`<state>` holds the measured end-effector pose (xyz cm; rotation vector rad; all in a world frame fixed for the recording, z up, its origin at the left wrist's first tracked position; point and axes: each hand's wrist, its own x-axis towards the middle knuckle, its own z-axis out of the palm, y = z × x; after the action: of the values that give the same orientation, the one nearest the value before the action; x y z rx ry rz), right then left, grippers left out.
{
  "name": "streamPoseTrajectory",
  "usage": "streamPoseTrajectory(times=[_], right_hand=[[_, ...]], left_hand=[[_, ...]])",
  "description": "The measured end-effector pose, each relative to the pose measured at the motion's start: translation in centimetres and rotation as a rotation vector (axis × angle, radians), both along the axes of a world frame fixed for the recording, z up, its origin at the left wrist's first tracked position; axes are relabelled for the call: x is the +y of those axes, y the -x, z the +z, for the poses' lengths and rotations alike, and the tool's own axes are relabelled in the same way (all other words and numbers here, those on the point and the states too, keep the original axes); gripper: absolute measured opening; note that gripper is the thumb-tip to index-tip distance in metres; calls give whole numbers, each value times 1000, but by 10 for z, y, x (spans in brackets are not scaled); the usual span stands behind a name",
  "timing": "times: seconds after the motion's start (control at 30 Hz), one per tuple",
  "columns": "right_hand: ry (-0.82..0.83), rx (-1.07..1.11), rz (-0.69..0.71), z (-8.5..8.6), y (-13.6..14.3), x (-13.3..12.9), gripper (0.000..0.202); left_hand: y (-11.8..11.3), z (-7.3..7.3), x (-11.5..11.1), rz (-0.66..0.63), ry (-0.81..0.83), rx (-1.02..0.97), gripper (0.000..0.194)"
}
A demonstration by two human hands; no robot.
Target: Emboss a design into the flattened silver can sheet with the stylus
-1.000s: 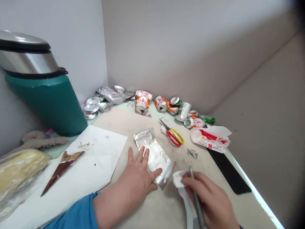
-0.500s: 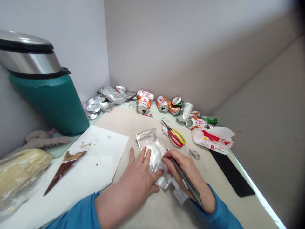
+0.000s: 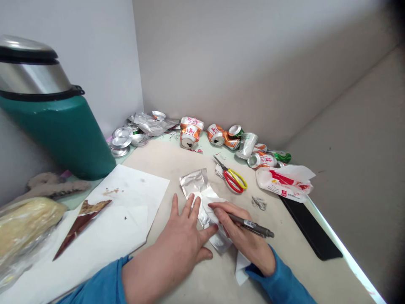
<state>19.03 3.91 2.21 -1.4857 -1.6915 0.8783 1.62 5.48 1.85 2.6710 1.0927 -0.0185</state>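
Note:
A creased piece of silver foil (image 3: pixel 196 179) lies on the beige table cover, with a thin white sheet (image 3: pixel 211 202) over part of it. My left hand (image 3: pixel 180 236) is spread flat, its fingertips resting on the foil's left edge. My right hand (image 3: pixel 242 228) holds a dark pen (image 3: pixel 253 226) that points back to the right, and its fingertips press on the white sheet. More of the sheet hangs out below my right wrist. Scissors (image 3: pixel 232 177) with red and yellow handles lie just beyond, points away from me.
Crushed cans (image 3: pixel 190 134) and can ends (image 3: pixel 122 137) line the wall. White paper (image 3: pixel 133 211) with a brown scrap (image 3: pixel 80 223) lies left, near a green bottle (image 3: pixel 60 135). A black phone (image 3: pixel 311 228) and red-white package (image 3: pixel 284 182) are right.
My right hand has shifted slightly left over the foil, and the pen has swung from steep to nearly level. The white sheet now covers more of the foil. My left hand stays spread.

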Motion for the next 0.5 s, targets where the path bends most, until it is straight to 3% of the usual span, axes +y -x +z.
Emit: streamPoseTrajectory(times=[0.07, 0.23, 0.4, 0.5], right_hand=[[16, 19, 13, 2, 0, 1, 27], [272, 230, 52, -4, -12, 2, 36], [381, 367, 174, -5, -25, 5, 43], [429, 380, 216, -6, -29, 8, 44]], left_hand=[[-1, 0, 0, 1, 4, 5, 53], [-2, 4, 1, -8, 25, 1, 52], [0, 11, 2, -15, 53, 24, 50], [3, 15, 0, -4, 46, 51, 60]])
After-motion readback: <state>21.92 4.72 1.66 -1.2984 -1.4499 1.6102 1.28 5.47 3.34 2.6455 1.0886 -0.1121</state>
